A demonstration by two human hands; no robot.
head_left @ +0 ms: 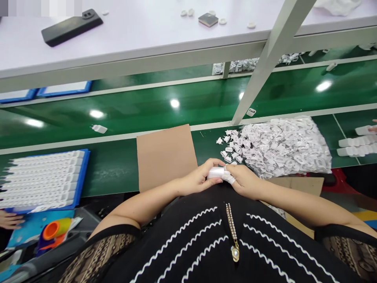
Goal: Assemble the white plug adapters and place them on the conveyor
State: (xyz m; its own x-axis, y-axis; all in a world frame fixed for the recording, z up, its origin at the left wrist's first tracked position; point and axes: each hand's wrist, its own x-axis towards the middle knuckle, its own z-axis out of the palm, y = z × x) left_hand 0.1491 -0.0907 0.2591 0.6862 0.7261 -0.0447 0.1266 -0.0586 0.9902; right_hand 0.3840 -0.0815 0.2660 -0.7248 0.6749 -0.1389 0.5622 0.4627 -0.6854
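Both hands, left (198, 179) and right (243, 180), close on a smooth white plastic block (216, 173) at centre frame, beside a heaped pile (282, 147) of small white parts.

The head camera looks forward and steeply down, close above the left hand (196, 179) and right hand (245, 181), facing the green belt (147, 110) and white shelf (132, 37).

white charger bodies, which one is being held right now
The white charger body gripped between the left hand and right hand; the others lie loose on the green belt or lined up in the blue tray.
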